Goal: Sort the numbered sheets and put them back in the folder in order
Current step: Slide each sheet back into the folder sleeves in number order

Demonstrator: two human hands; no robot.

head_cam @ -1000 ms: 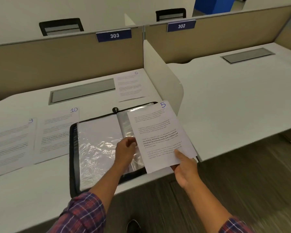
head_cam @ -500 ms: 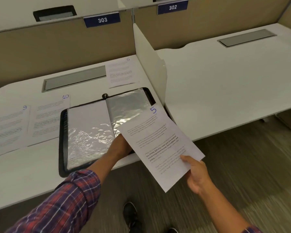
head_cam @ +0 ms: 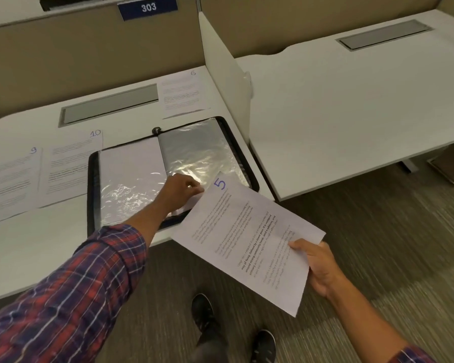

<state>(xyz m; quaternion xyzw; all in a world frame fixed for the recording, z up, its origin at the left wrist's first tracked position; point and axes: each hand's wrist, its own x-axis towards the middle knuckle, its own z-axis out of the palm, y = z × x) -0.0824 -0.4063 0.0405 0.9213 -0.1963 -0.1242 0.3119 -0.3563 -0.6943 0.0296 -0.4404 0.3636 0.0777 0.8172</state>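
Setting: white office desks (head_cam: 37, 258) stand in a row, split by a white upright divider panel (head_cam: 226, 69) and backed by a tan partition (head_cam: 76, 61); grey-brown carpet (head_cam: 378, 231) shows below.
Sign: a blue plate reading 303 (head_cam: 147, 7) sits on the partition top; a second plate further right is cut off by the frame edge.
Folder: an open black zip-edged display folder with clear plastic sleeves (head_cam: 131, 179) lies flat at the desk's near edge, its near right corner hidden behind a hand and a sheet.
Left hand: the left hand (head_cam: 180, 191), reaching from a red and blue plaid sleeve (head_cam: 89, 284), is closed on the lower edge of the right-hand plastic sleeve (head_cam: 202, 153), fingertips pinching the crinkled film; exactly how many layers are held cannot be made out.
Right hand: the right hand (head_cam: 320, 265) grips the lower corner of a white printed sheet marked 5 in blue ink (head_cam: 247, 239), thumb on top, other fingers hidden beneath.
Sheet 5: held tilted in the air off the desk's front edge, its top corner overlapping the folder's near right corner.
Other sheets: a white sheet marked 6 (head_cam: 184, 95) lies beyond the folder by the divider; a white sheet marked 10 (head_cam: 71, 163) and a white sheet marked 9 (head_cam: 8, 184) lie left of the folder, the latter cut off at the frame's left edge.
Text: body print on all sheets is too blurred to read.
Feet: dark shoes (head_cam: 202, 310) show on the carpet.
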